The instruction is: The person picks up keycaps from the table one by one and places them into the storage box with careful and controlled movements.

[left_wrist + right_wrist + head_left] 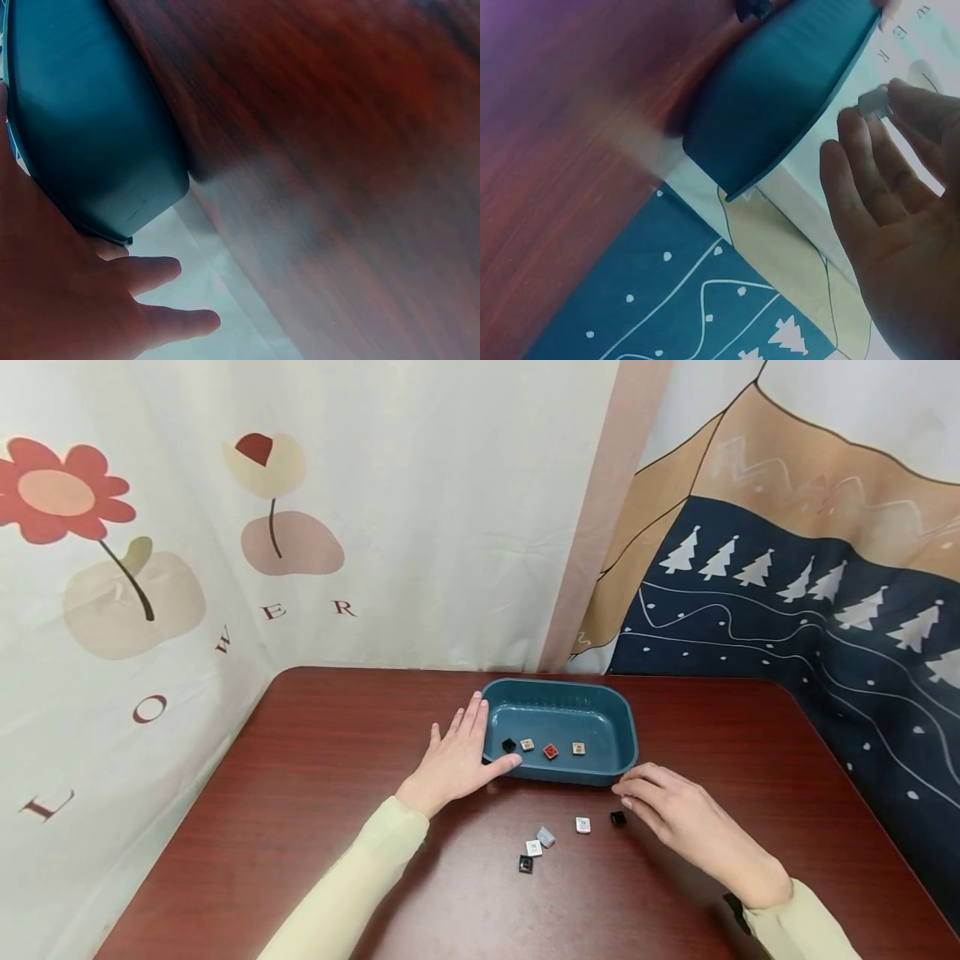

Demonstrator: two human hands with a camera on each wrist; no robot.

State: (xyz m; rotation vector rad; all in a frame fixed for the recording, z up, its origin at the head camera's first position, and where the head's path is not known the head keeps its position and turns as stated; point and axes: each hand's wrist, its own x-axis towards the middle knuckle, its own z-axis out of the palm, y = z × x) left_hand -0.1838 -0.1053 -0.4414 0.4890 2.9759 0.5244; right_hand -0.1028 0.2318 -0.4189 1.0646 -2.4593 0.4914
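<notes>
My left hand (453, 762) rests on the left end of a teal plastic tray (615, 714), fingers straight and spread, thumb over its front rim. In the left wrist view, two of its fingers (154, 274) extend past the rim. My right hand (671, 806) is at the tray's front right corner. Between its thumb and fingertips it pinches a small light-grey block (874, 103), clearest in the right wrist view. Inside the tray lie a black block (509, 746), a red block (551, 751) and two beige blocks (527, 744), along its front side.
In front of the tray, several small square blocks lie on the brown table (337, 727): a black block (617, 818) below my right hand, a white block (582, 825), and a group with a grey block (546, 837). Printed curtains (450, 527) stand behind the table.
</notes>
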